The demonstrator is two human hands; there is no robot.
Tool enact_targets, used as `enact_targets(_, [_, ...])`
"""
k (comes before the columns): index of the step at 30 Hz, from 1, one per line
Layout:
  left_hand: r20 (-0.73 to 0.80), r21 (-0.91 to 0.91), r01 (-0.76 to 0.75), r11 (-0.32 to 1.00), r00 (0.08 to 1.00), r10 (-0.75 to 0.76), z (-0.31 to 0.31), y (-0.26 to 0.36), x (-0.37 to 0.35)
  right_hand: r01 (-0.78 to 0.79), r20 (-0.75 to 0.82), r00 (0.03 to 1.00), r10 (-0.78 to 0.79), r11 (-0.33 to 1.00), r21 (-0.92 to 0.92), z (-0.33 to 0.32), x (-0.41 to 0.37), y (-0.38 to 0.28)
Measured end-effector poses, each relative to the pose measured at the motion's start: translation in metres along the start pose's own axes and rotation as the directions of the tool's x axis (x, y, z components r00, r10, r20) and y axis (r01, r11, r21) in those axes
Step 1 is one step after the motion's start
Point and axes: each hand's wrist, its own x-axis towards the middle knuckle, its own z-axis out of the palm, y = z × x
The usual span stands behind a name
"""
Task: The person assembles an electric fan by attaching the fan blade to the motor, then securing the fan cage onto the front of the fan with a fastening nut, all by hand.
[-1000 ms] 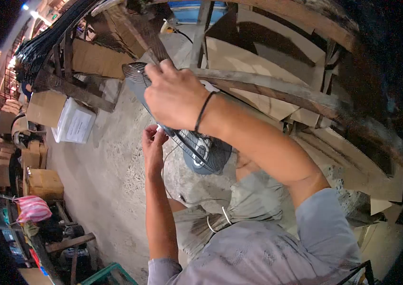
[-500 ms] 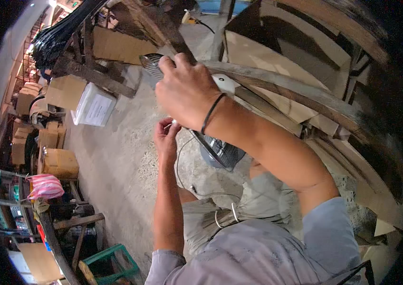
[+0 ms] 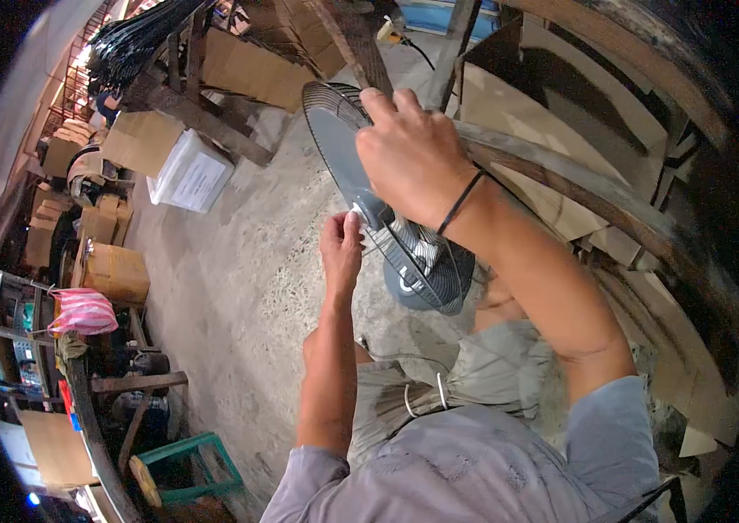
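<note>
A fan with a dark wire guard [image 3: 422,283] and grey blades [image 3: 339,144] stands tilted in front of me, above a dark round base [image 3: 413,296]. My right hand [image 3: 413,144] is closed at the upper edge of the guard, its fingers bent over the rim. At the blade's centre, my left hand [image 3: 342,248] pinches with thumb and finger; a small pale part shows at its fingertips. My right hand and wrist hide part of the fan's rear.
A white lidded box [image 3: 191,179] sits on the floor at the left, near cardboard boxes [image 3: 115,272]. Wooden beams [image 3: 561,170] and cardboard sheets run along the right. A green frame [image 3: 191,471] lies lower left. A cable crosses the floor near my legs.
The view has shifted, and the fan's guard and grey blades now show much more. Both hands appear further right, my left hand now at the blade's centre.
</note>
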Motion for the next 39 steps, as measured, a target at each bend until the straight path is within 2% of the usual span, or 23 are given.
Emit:
enact_targets(1, [0.028, 0.024, 0.059, 0.998, 0.998, -0.060, -0.002, -0.001, 0.001, 0.014, -0.022, 1.000, -0.014, 1.000, 0.006, 0.002, -0.001, 0.001])
enact_targets(2, [0.023, 0.022, 0.056, 0.998, 0.998, -0.057, -0.002, -0.001, 0.001, 0.020, -0.025, 1.000, -0.020, 1.000, 0.006, 0.003, -0.001, 0.001])
enact_targets(4, [0.038, -0.055, -0.160, 0.986, 0.986, 0.162, -0.001, -0.002, -0.002, 0.016, -0.036, 0.999, -0.016, 1.000, -0.003, 0.003, -0.001, -0.001])
enact_targets(5, [0.023, -0.026, -0.203, 0.979, 0.979, 0.203, 0.000, 0.004, -0.006, 0.019, -0.035, 0.999, -0.019, 1.000, -0.003, 0.002, -0.002, -0.001])
enact_targets(9, [0.007, -0.149, -0.169, 0.974, 0.985, 0.172, 0.002, 0.008, -0.008, 0.023, -0.050, 0.998, -0.024, 0.999, -0.027, 0.000, -0.003, 0.001])
enact_targets(11, [0.073, -0.226, -0.057, 0.973, 0.995, 0.075, 0.000, 0.000, -0.002, 0.024, -0.056, 0.998, -0.026, 0.999, -0.033, 0.000, -0.004, 0.001])
enact_targets(15, [0.043, -0.151, -0.114, 0.982, 0.992, 0.122, -0.001, 0.000, -0.002, 0.037, -0.028, 0.999, -0.038, 0.998, -0.049, -0.003, -0.003, -0.001])
enact_targets(17, [0.049, 0.023, -0.253, 0.967, 0.967, 0.252, -0.003, 0.002, -0.007, 0.038, -0.012, 0.999, -0.038, 0.998, -0.057, -0.002, -0.003, -0.002])
enact_targets(18, [0.048, 0.020, -0.256, 0.967, 0.966, 0.254, -0.002, -0.005, -0.004, 0.039, -0.012, 0.999, -0.040, 0.998, -0.056, -0.002, -0.004, -0.001])
enact_targets(20, [-0.023, 0.037, -0.454, 0.890, 0.890, 0.455, 0.003, -0.017, 0.001, 0.044, -0.011, 0.999, -0.045, 0.997, -0.057, -0.002, -0.004, -0.001])
enact_targets(24, [-0.132, -0.077, -0.414, 0.907, 0.906, 0.402, 0.006, -0.009, -0.005, -0.004, 0.042, 0.999, 0.005, 1.000, -0.026, -0.003, -0.004, -0.002])
enact_targets(25, [-0.052, -0.011, -0.209, 0.978, 0.977, 0.208, 0.004, -0.004, -0.004, -0.007, 0.045, 0.999, 0.008, 0.999, -0.040, -0.003, -0.005, -0.002])
enact_targets(26, [0.011, 0.071, 0.001, 0.997, 1.000, -0.002, 0.001, -0.003, -0.004, -0.003, 0.044, 0.999, 0.005, 0.999, -0.038, -0.003, -0.005, -0.002])
enact_targets(27, [0.008, -0.070, 0.014, 0.997, 1.000, -0.013, 0.004, -0.008, -0.003, -0.009, 0.050, 0.999, 0.012, 0.999, -0.042, -0.003, -0.006, -0.003])
enact_targets(28, [0.004, -0.071, 0.009, 0.997, 1.000, -0.009, 0.005, -0.010, -0.003, -0.016, 0.054, 0.998, 0.018, 0.999, -0.048, -0.004, -0.005, -0.003])
enact_targets(31, [0.001, -0.087, -0.158, 0.984, 0.987, 0.159, 0.003, -0.015, -0.002, -0.020, 0.054, 0.998, 0.023, 0.998, -0.055, -0.004, -0.006, -0.005])
enact_targets(32, [-0.003, -0.090, -0.159, 0.983, 0.987, 0.160, 0.002, -0.017, -0.003, -0.015, 0.053, 0.998, 0.018, 0.998, -0.057, -0.004, -0.006, -0.006])
enact_targets(34, [-0.068, -0.023, -0.329, 0.944, 0.943, 0.326, 0.004, -0.022, -0.003, -0.026, 0.086, 0.996, 0.031, 0.998, -0.057, -0.006, -0.006, -0.006])
enact_targets(38, [-0.073, -0.123, -0.323, 0.938, 0.946, 0.316, 0.005, -0.020, -0.004, -0.021, 0.053, 0.998, 0.023, 0.999, -0.039, 0.001, -0.007, -0.004])
enact_targets(39, [-0.057, -0.205, -0.240, 0.949, 0.971, 0.233, 0.004, -0.015, -0.006, 0.012, 0.004, 1.000, -0.011, 0.999, -0.050, 0.003, -0.008, -0.003])
